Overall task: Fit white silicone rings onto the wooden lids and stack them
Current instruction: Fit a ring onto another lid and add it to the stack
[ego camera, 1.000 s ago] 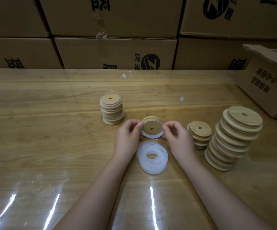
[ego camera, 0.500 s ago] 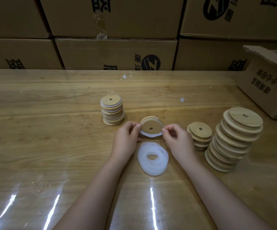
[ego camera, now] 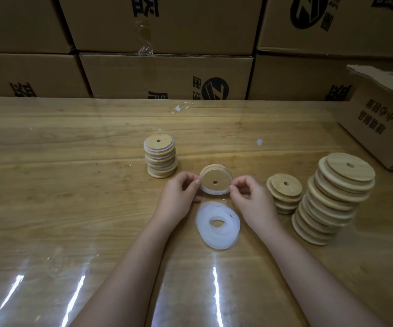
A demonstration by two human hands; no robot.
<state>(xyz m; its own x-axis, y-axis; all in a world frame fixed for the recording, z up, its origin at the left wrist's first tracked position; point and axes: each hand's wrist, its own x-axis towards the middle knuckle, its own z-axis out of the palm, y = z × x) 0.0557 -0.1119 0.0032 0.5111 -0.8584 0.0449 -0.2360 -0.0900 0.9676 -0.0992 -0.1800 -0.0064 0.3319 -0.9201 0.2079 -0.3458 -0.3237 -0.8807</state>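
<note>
A round wooden lid [ego camera: 215,179] with a small centre hole is held tilted above the table, a white silicone ring [ego camera: 214,192] around its lower edge. My left hand [ego camera: 180,197] pinches the lid's left rim, and my right hand [ego camera: 252,199] pinches the right rim. Just below them lies a pile of loose white silicone rings [ego camera: 218,224]. To the left behind stands a stack of lids with white rings [ego camera: 160,155]. On the right are a short stack of bare wooden lids [ego camera: 284,192] and a tall leaning stack [ego camera: 332,199].
The wooden table [ego camera: 73,185] has a glossy clear cover. Cardboard boxes [ego camera: 167,74] form a wall along the far edge. An open cardboard box [ego camera: 379,123] stands at the right rear, close to the tall stack.
The lid stays between both hands; the ring has been worked further around its rim. The stacks and the ring pile have not moved.
</note>
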